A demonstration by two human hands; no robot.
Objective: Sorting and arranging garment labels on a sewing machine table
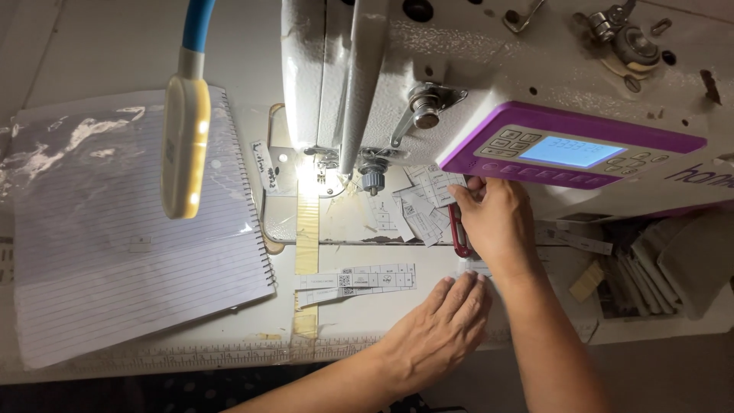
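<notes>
Right by the sewing machine [459, 69] — right hand [493, 222] among loose labels [417, 206].

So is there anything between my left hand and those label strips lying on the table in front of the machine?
Nothing visible. The left hand lies flat on the table, and the label strips lie just beyond its fingertips with only bare surface between. The right hand is farther back, at the pile of labels under the sewing machine.
</notes>
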